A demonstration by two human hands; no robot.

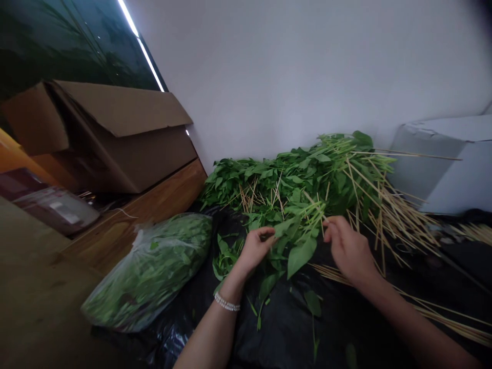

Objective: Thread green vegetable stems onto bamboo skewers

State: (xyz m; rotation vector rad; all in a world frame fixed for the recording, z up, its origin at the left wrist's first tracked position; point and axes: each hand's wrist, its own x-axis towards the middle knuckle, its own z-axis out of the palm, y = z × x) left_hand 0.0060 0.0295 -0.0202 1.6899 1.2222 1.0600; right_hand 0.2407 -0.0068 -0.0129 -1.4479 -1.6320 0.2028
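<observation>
My right hand [348,248] is closed in a pinch on a thin wooden skewer [313,200], right beside a row of pale leaf stems that look threaded on it. Large green leaves [302,256] hang from these stems. From the left, my left hand [255,248], with a beaded bracelet [226,302] at its wrist, pinches the edge of a leaf [284,228] between thumb and fingers. Behind both hands lies a long heap of leafy greens [265,174] with many skewers poking out. Some fingertips are hidden by leaves or blurred.
Black plastic sheeting [277,333] lies beneath, with loose leaves on it. A clear bag of greens [154,271] sits left, near an open cardboard box [126,128]. More skewers [449,318] lie at right, a white box [442,159] behind them, against a white wall.
</observation>
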